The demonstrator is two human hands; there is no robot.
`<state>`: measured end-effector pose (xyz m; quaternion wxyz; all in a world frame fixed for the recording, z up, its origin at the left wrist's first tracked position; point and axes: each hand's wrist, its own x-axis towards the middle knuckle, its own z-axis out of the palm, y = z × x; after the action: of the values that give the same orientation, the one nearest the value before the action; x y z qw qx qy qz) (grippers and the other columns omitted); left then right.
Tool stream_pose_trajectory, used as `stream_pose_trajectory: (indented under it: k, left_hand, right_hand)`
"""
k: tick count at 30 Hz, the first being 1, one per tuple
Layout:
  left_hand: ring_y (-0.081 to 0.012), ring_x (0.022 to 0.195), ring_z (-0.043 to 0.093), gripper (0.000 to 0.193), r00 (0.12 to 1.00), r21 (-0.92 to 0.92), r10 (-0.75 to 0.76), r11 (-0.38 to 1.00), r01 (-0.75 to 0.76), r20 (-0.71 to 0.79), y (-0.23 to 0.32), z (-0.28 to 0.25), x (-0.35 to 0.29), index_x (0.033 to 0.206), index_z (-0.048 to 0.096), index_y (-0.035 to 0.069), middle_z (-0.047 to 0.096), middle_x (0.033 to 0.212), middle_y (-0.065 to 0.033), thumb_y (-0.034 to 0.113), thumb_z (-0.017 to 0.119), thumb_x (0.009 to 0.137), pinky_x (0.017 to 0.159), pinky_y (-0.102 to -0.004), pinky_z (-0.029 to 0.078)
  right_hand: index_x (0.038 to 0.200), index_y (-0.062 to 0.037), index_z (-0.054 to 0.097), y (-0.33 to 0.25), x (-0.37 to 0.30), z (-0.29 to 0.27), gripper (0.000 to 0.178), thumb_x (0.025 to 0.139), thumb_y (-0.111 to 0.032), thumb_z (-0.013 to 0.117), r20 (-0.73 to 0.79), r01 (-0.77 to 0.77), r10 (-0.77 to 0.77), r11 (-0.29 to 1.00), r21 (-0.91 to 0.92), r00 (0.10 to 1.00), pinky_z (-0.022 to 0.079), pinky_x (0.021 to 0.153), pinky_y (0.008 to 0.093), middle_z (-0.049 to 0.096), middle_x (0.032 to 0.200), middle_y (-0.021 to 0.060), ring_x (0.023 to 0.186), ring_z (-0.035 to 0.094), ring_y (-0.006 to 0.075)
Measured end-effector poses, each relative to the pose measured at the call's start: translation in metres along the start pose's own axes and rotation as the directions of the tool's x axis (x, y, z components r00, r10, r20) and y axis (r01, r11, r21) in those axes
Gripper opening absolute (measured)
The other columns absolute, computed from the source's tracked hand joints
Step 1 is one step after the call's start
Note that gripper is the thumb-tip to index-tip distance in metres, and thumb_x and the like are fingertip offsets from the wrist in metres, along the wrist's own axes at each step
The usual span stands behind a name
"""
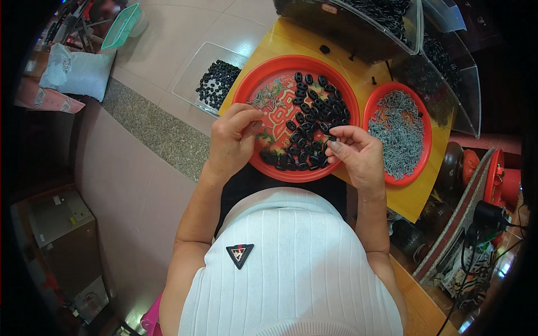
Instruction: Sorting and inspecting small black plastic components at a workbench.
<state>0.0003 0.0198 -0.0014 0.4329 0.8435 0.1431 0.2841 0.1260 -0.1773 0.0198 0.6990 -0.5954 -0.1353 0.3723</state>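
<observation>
A large round red tray (298,175) holds many black oval pieces with two holes (307,134), spread over its middle and right side. Small grey screws (266,96) lie in a loose heap at the tray's upper left. My left hand (235,131) is over the tray's left rim with its fingers pinched together; whatever they hold is hidden. At the right side, my right hand (357,152) pinches something small between thumb and forefinger, right beside the black pieces; I cannot make out what it is. A smaller red tray (428,134) full of grey screws (397,134) stands to the right.
Clear bins of black parts (386,22) stand at the table's far side. A few black bits (324,49) lie on the yellow wooden table (417,197). Beyond its left edge is a clear box (188,84) of black pieces. A white sack (78,70) lies on the floor.
</observation>
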Motion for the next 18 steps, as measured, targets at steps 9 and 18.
stream_pose_trajectory:
  k: [9, 18]
  left_hand:
    - [-0.028, 0.077, 0.051, 0.027, 0.926, 0.249, 0.163, 0.934, -0.256, 0.34, 0.007, 0.033, 0.019, 0.083, 0.059, 0.001, 0.052, 0.079, -0.011, -0.006, 0.063, 0.057, 0.067, -0.0355, 0.044]
    - [-0.031, 0.073, 0.049, 0.03, 0.92, 0.299, 0.155, 0.915, -0.271, 0.359, 0.005, 0.04, 0.017, 0.083, 0.054, 0.0, 0.049, 0.074, -0.0134, -0.006, 0.062, 0.056, 0.063, -0.036, 0.043]
  right_hand:
    - [0.084, 0.0006, 0.059, 0.007, -0.002, 0.0, 0.011, 0.081, -0.01, 0.059, -0.054, 0.069, -0.08, 0.98, -0.184, 0.995, 0.045, 0.051, 0.0165, 0.057, 0.067, 0.0017, 0.057, 0.053, 0.0051]
    - [0.088, 0.0019, 0.056, 0.011, 0.0, 0.01, 0.01, 0.083, -0.007, 0.054, -0.03, 0.026, -0.029, 0.993, -0.113, 0.999, 0.045, 0.052, 0.0183, 0.056, 0.069, 0.0027, 0.058, 0.053, 0.0071]
